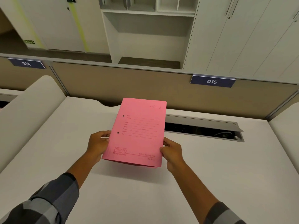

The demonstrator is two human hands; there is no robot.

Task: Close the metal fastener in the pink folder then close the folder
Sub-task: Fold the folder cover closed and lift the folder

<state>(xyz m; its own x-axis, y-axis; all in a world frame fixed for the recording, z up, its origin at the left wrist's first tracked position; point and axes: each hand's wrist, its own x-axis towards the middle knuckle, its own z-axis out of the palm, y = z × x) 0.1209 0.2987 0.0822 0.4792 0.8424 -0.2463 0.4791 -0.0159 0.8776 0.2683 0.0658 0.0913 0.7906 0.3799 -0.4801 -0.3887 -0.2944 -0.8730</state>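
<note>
The pink folder [137, 131] is held shut above the white desk [129, 191], front cover up, with printed lines and two small dark holes near its left edge. My left hand [97, 143] grips the folder's left edge near the lower hole. My right hand [172, 152] grips the lower right edge, thumb on the cover. The folder's near end hangs a little above the desk. The metal fastener is hidden inside the folder.
An open cable tray slot [203, 130] runs along the desk's back right. Behind it stands a beige partition [129, 84] with signs 014 [26, 63] and 015 [212, 81]. White cabinets and shelves lie beyond. Neighbouring desks flank both sides.
</note>
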